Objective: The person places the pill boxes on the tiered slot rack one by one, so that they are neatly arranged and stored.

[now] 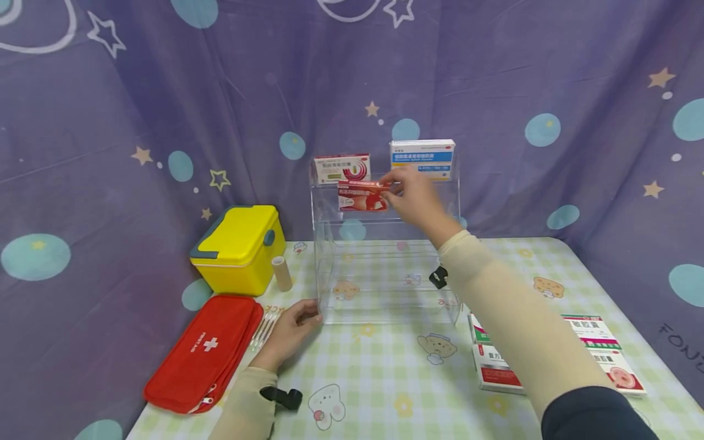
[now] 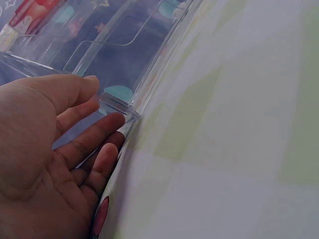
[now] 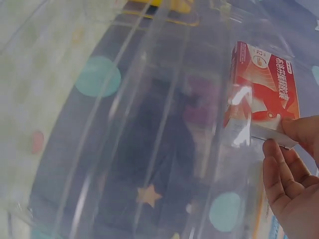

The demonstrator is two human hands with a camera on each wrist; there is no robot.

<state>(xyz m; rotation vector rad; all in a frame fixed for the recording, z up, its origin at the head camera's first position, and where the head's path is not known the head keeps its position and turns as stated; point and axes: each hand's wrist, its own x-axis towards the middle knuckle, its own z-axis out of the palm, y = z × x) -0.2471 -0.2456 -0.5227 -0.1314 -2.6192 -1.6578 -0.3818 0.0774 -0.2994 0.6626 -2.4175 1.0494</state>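
I note the right hand (image 1: 412,195) pinching a red box (image 1: 362,195) at the middle tier of the clear rack (image 1: 385,269). Left hand (image 1: 291,330) rests relaxed, fingers against the rack's front corner on the surface (image 1: 385,379), holding nothing. I judge the box should be set upright and the rack kept braced

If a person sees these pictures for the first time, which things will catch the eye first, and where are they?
The eye goes first to the red medicine box that the right hand pinches at a shelf of the clear acrylic rack in the middle of the table. The left hand rests against the rack's front left corner. To the left stand a bright yellow case and, nearer, a flat red first-aid pouch.
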